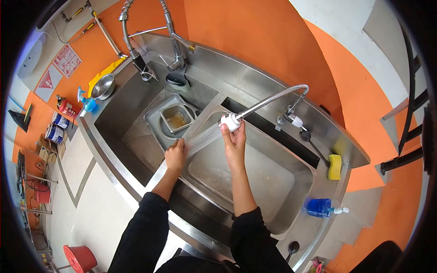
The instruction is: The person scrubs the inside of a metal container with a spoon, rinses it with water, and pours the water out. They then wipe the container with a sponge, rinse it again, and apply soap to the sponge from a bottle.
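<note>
My right hand (234, 141) is wrapped round the white faucet head (230, 122) at the end of a flexible metal hose (273, 98). A stream of water (203, 139) shoots from it toward the left, along the sink divider. Close to where the stream lands, my left hand (175, 155) is closed over the divider beside the left rim of a large steel pan (282, 214); what its curled fingers hold is hidden. The pan fills much of the right basin. In the left basin, a small metal container (178, 109) with brownish liquid sits on a grey tray (152, 119).
A tall spring faucet (176, 50) rises behind the left basin. On the right ledge are a yellow sponge (334, 167), a black ladle (314, 144) and a blue soap bottle (319, 208). A steel bowl (104, 86) and blue spray bottle (89, 104) stand far left.
</note>
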A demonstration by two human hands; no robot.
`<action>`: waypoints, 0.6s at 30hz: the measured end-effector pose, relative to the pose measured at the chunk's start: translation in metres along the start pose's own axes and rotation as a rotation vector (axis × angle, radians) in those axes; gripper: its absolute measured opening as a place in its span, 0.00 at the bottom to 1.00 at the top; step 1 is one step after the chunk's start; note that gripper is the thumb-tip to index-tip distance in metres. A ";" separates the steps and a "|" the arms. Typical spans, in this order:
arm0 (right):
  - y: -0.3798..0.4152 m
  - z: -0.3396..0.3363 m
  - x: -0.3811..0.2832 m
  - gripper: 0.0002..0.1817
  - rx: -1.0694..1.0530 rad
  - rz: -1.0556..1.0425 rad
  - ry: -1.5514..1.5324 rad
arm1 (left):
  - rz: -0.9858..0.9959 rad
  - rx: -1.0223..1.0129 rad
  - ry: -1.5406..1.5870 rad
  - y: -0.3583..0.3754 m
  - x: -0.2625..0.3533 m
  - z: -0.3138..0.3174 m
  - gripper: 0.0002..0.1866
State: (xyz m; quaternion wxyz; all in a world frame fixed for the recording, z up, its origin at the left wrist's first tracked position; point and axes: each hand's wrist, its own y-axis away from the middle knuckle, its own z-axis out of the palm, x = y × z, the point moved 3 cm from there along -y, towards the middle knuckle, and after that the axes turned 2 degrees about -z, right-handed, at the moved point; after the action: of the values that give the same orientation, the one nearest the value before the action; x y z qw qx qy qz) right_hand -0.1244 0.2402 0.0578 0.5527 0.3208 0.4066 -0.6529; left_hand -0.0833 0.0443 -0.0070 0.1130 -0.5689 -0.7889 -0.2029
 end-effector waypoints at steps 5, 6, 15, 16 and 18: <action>0.003 -0.004 -0.003 0.19 -0.018 -0.009 -0.043 | 0.556 0.062 0.095 0.021 -0.031 0.002 0.26; -0.002 -0.004 -0.006 0.18 -0.034 -0.005 -0.029 | 0.720 0.014 0.037 0.027 -0.030 -0.006 0.27; 0.010 -0.015 -0.021 0.16 0.051 -0.046 0.187 | 0.823 -0.411 -0.303 0.064 -0.018 -0.018 0.13; 0.012 -0.017 -0.024 0.16 0.059 -0.066 0.220 | 0.827 -0.469 -0.418 0.054 -0.012 -0.015 0.15; 0.012 -0.018 -0.020 0.16 0.067 -0.050 0.252 | 0.721 -0.639 -0.657 0.046 -0.003 0.018 0.19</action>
State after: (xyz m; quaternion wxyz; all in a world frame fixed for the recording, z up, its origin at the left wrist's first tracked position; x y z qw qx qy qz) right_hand -0.1096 0.2650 0.0651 0.4697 0.4084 0.4586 -0.6342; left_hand -0.0380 0.0622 -0.0155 -0.2530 -0.8404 -0.4388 -0.1928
